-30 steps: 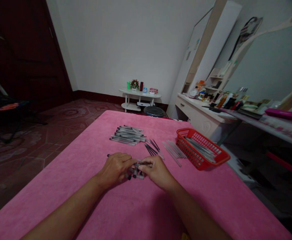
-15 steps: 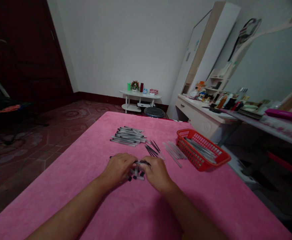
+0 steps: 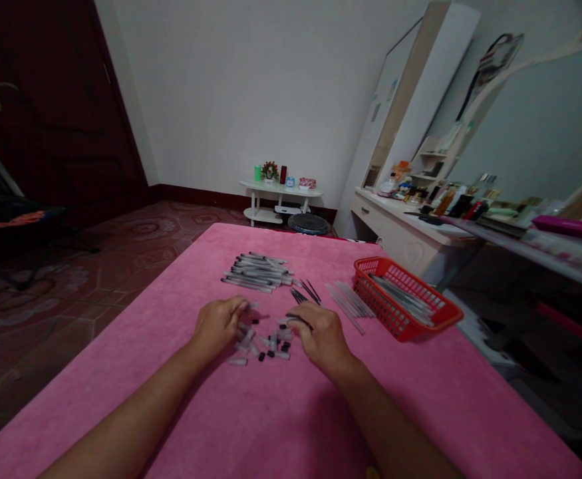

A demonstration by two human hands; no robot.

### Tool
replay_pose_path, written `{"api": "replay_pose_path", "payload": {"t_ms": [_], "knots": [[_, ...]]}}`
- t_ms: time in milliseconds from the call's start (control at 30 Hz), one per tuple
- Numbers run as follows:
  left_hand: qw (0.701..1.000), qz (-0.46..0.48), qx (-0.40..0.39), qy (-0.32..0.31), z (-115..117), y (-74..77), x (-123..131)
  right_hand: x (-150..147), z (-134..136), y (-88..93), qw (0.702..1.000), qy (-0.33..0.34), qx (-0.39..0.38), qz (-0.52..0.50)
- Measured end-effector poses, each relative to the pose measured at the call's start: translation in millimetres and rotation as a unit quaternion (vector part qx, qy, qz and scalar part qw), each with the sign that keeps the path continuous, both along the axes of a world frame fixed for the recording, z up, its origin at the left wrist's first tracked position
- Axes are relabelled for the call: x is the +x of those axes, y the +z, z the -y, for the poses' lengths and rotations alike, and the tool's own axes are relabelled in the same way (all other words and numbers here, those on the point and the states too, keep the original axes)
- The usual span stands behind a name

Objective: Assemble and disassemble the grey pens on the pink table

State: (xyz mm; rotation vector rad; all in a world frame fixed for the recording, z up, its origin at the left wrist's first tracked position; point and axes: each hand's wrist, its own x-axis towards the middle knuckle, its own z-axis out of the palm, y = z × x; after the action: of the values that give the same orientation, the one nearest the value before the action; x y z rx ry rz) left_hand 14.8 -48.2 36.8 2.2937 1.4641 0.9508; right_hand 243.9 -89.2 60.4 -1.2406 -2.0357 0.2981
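My left hand (image 3: 218,324) is closed in a pinch, with a small clear pen cap (image 3: 252,305) showing at its fingertips. Opposite it, my right hand (image 3: 323,330) has its fingers closed on a pen part (image 3: 293,317) with a dark tip, mostly hidden by the fingers. On the pink cloth between the hands lie several clear pen caps (image 3: 273,340) and small black plugs (image 3: 271,354). Beyond them is a pile of black-ended pens (image 3: 255,273). Thin black refills (image 3: 311,290) lie just past my right hand, partly covered by it.
Clear pen tubes (image 3: 346,303) lie beside a red plastic basket (image 3: 385,309) holding more slim tubes. The pink cloth (image 3: 251,419) covers the table. A cluttered dresser (image 3: 405,226) stands at the right, and a small white stand (image 3: 263,214) at the far wall.
My hands were close together over the small parts; now they have moved apart, the left one leftward. The scattered caps and plugs between them show more fully.
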Motion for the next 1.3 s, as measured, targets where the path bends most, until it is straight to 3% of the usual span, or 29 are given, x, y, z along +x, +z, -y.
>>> {"api": "replay_pose_path", "payload": {"t_ms": [100,233,500,800,1000,1300], "knots": [[0.981,0.193,-0.004,0.022,-7,0.9,-2,0,-5,-11.1,0.999,-0.048,-0.016,-0.006],[0.931,0.362,-0.035,-0.001,-4,6.6,10,-1,-12,-26.2,0.994,-0.085,-0.066,0.0],[0.766,0.626,-0.139,-0.054,2,6.8,25,0,-14,-28.6,0.993,-0.079,-0.074,0.045],[0.675,0.689,-0.258,-0.059,3,-4.1,29,-2,-11,-22.9,0.995,-0.07,-0.063,0.028],[0.659,0.697,-0.277,-0.056,6,-4.7,30,-10,-2,-10.7,0.997,-0.064,-0.029,-0.023],[0.647,0.7,-0.297,-0.061,13,-6.5,36,-19,-1,-19.0,0.986,-0.08,-0.122,-0.083]]}}
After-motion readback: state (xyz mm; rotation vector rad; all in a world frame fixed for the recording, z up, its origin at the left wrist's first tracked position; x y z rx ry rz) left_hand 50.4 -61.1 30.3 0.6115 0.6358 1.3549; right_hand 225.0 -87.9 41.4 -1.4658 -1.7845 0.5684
